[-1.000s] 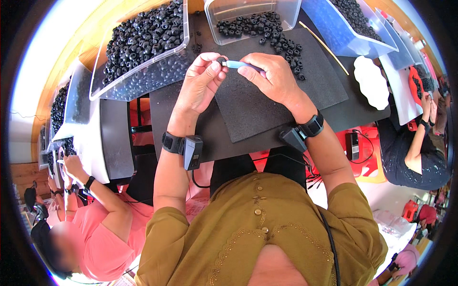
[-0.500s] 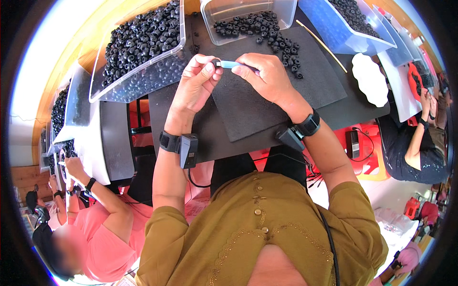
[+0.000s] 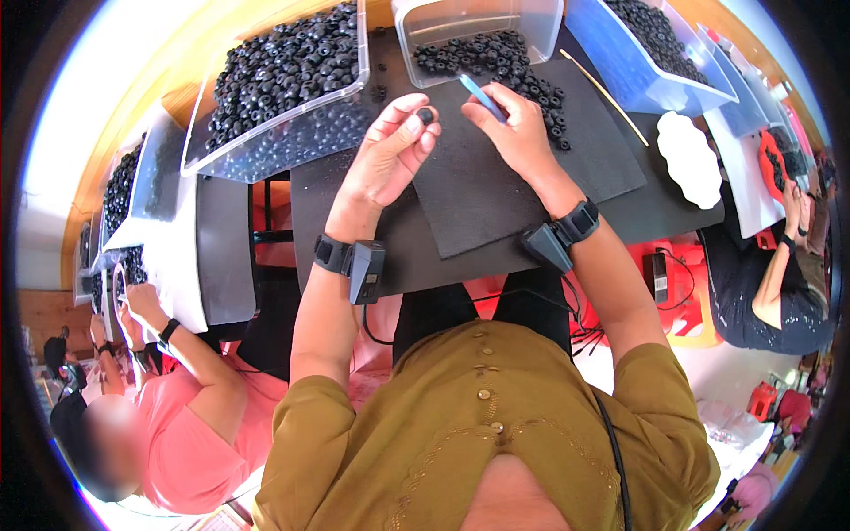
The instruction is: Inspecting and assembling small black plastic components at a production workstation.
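With twelve at the top of the view and the clock centred in its middle, the left hand (image 3: 392,155) is sitting just short of twelve, and its thumb and fingertips are pinching a small, round black piece (image 3: 426,115). Its remaining fingers are curling loosely below. The right hand (image 3: 521,131), at about one, is wrapping its fingers around a slim blue tool (image 3: 481,94), whose free end is pointing toward eleven. Tool and piece are lying near each other but apart, above the dark mat (image 3: 478,208); the tip is looking too small to read.

The black piece is probably feather-light and fairly firm, like hard rubber or plastic, though its give is not showing. Being round and smooth-looking, it is likely to roll or slip under a sideways push, so the surest hold is across its outer rim, thumb opposing fingertip, with the face left free. The tool is looking light and stiff; the best grip is along its handle, well back from the tip.

Similar pieces are filling a large clear box (image 3: 363,62) at eleven, and others are spilling from a smaller clear box (image 3: 469,19) just past twelve onto the mat.
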A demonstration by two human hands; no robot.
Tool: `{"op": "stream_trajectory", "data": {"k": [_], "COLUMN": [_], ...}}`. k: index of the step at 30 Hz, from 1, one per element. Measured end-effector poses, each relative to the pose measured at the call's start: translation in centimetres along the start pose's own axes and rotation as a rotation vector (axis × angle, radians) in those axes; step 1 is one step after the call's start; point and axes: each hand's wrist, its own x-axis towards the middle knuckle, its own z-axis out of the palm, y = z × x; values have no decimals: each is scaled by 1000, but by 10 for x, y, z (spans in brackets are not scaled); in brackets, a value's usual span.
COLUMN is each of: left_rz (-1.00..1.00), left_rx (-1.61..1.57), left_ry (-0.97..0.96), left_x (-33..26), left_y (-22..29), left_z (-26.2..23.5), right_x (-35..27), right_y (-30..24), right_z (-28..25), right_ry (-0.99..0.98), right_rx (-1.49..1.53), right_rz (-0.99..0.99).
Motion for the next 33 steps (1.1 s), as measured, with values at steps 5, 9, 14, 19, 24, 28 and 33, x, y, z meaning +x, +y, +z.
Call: {"op": "stream_trajectory", "data": {"k": [5,9,14,19,24,28,33], "left_rz": [-18,-59,-51,-48,-41,-17,112], "left_rx": [44,55,36,4,1,39,305], "left_ry": [24,-6,17,34,21,-6,13], "left_x": [2,8,9,7,8,8,-3], "left_y": [-2,-13,-12,-10,-10,-6,9], "left_z": [-15,-22,-20,-18,-19,-13,21], "right_x": [3,2,-1,-6,-11,-16,-13], "right_y": [-2,2,0,-12,-15,-4,2], "right_z": [6,6,3,3,8,10,10], "right_ry": [9,31,15,-74,-135,-167,-141], "right_rx": [68,63,74,199,278,315,414], "right_rz": [-16,-24,6,99,137,158,197]}}
